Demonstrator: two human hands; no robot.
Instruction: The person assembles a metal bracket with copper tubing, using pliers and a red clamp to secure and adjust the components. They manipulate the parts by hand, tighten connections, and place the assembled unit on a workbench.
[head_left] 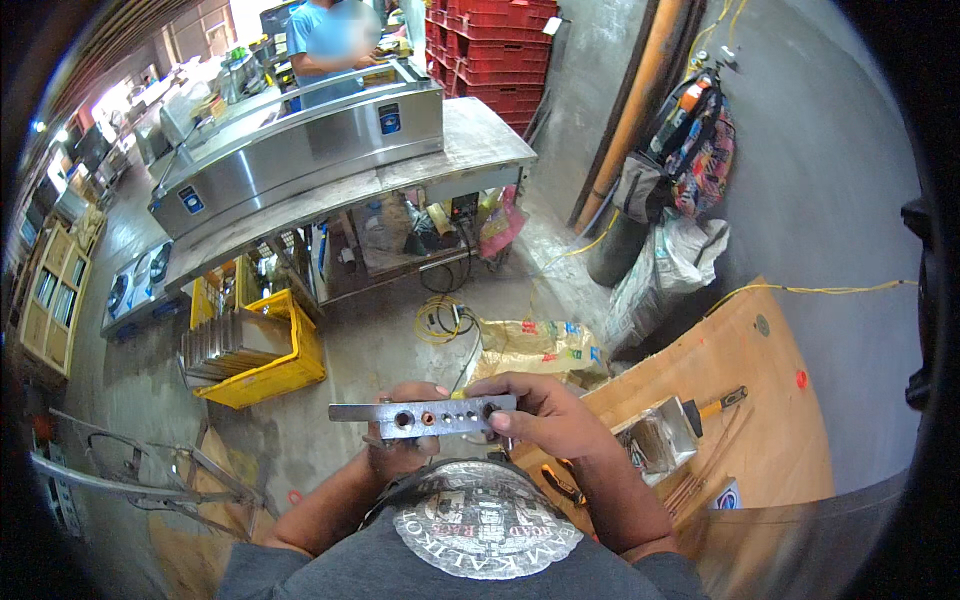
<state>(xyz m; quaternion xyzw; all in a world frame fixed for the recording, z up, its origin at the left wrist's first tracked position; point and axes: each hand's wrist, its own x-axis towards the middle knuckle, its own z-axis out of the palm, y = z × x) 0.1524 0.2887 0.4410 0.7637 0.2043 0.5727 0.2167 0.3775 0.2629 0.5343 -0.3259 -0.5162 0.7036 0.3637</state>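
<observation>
a drilled metal bar [384,413] is held up, its long axis left to right. its right end is pinched by the right hand [550,412]; its left half is clasped from behind by the left hand [400,457]. nearer the right hand, a wooden board [775,370] is seen.

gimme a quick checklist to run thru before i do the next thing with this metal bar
1. Right hand has a grip on the metal bar: ok, thumb and fingers at its right end.
2. Left hand has a full grip: cannot tell, the bar hides much of it.
3. Large hole toward the left uncovered: ok, no finger over it.
4. Yellow-handled tool put down: ok, it lies on the wooden board to the right.
5. Floor ahead free of cable: not ok, a yellow cable lies coiled there.
</observation>
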